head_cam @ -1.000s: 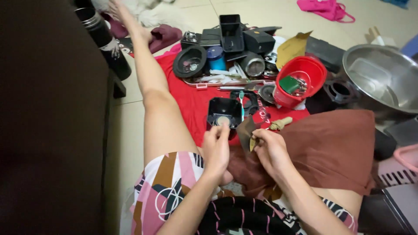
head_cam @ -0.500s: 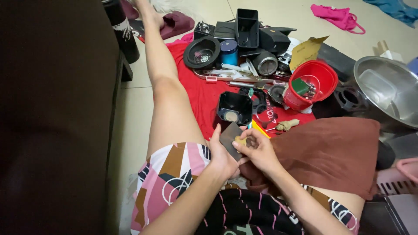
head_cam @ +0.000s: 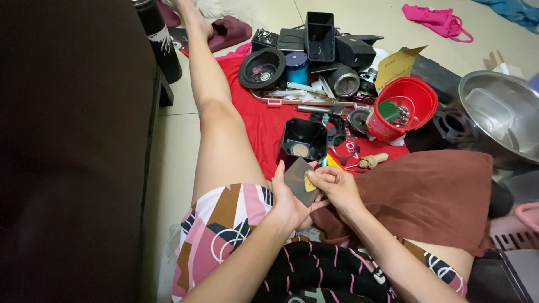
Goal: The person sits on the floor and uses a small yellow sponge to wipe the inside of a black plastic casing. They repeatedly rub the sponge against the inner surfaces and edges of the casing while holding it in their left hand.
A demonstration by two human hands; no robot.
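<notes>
My left hand [head_cam: 285, 203] grips a small dark grey square plate [head_cam: 296, 178] and holds it tilted above my lap. Fingertips of my right hand [head_cam: 338, 188] pinch a small yellow pick [head_cam: 309, 183] against the plate's right edge. Just beyond both hands a black square housing [head_cam: 304, 140] with a round part inside stands on a red cloth [head_cam: 263, 120]. Thin yellow and teal tools [head_cam: 331, 163] lie beside the housing, partly hidden by my right hand.
A red bowl [head_cam: 409, 105] of small parts, a steel bowl [head_cam: 508, 115] and a brown cloth [head_cam: 435, 196] are at the right. Black casings and round parts [head_cam: 314, 50] crowd the far end of the red cloth. A black bottle [head_cam: 160, 42] and dark furniture [head_cam: 73, 146] stand at left.
Both hands have drawn back from the black housing toward my lap. The left hand now holds the grey plate, and the right hand has brought the yellow pick to its edge.
</notes>
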